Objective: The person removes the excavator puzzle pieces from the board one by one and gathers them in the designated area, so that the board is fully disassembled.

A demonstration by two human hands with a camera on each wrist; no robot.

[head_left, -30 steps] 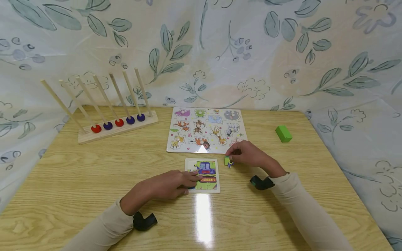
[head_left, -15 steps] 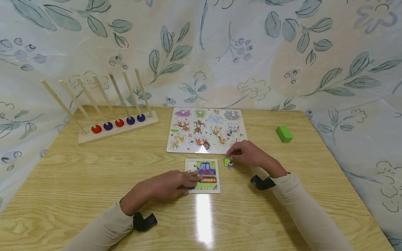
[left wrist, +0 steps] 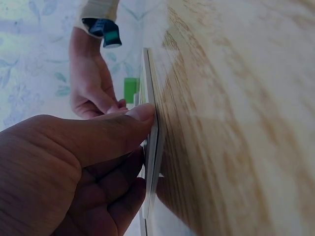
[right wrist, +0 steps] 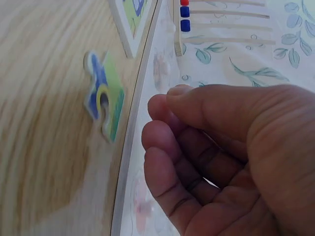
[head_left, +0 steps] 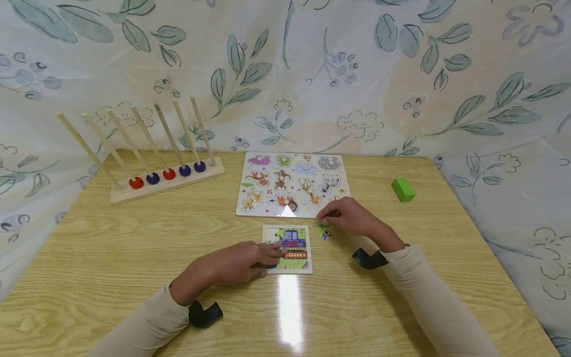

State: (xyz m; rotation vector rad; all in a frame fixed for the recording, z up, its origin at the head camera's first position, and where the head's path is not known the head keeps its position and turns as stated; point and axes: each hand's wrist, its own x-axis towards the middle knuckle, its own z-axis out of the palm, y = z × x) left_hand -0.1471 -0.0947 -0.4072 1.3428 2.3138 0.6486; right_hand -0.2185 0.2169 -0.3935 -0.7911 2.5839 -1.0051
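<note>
A small framed jigsaw puzzle with a purple and red vehicle picture lies on the table. My left hand holds its left side, fingers on the face and the thumb at the near edge. The hand covers part of the picture; a pale patch shows at its upper left. To the right, a loose jigsaw piece, green and purple with a yellow ring, lies on the wood. My right hand hovers beside this piece, thumb against the curled index finger. In the right wrist view nothing shows between those fingertips.
Behind the frame lies an animal peg puzzle board, which the right hand partly overlaps in the head view. A wooden bead rack with tall rods stands at the left. A green block sits at the right. Patterned cloth hangs behind the table.
My right hand has shifted slightly left and away from me, and more of the loose piece's purple part shows below its fingers. The left hand stays on the jigsaw frame.
</note>
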